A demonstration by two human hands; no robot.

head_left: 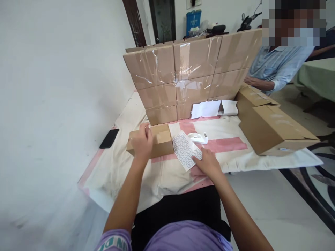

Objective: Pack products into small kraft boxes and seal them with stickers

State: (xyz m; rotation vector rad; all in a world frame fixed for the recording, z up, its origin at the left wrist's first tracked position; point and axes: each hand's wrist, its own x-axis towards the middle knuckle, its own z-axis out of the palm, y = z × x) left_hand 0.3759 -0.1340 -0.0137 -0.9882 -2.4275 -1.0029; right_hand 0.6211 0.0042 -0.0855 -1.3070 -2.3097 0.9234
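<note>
My left hand [142, 140] rests on top of a small brown cardboard box [161, 141] lying on a white and pink cloth [162, 170], its fingers curled over the box's far edge. My right hand [206, 162] lies on the near corner of a white sheet of small stickers [184, 148], fingertips pressed to it. The sheet leans against the box's right side. A white tape dispenser [198, 138] sits just beyond the sheet.
A wall of taped cardboard boxes [188, 75] stands behind. Larger open cartons [272, 127] lie at the right. White papers [206, 109] lean on the stack. A black phone [109, 138] lies at the left. Another person in a light blue shirt [277, 66] sits at the back right.
</note>
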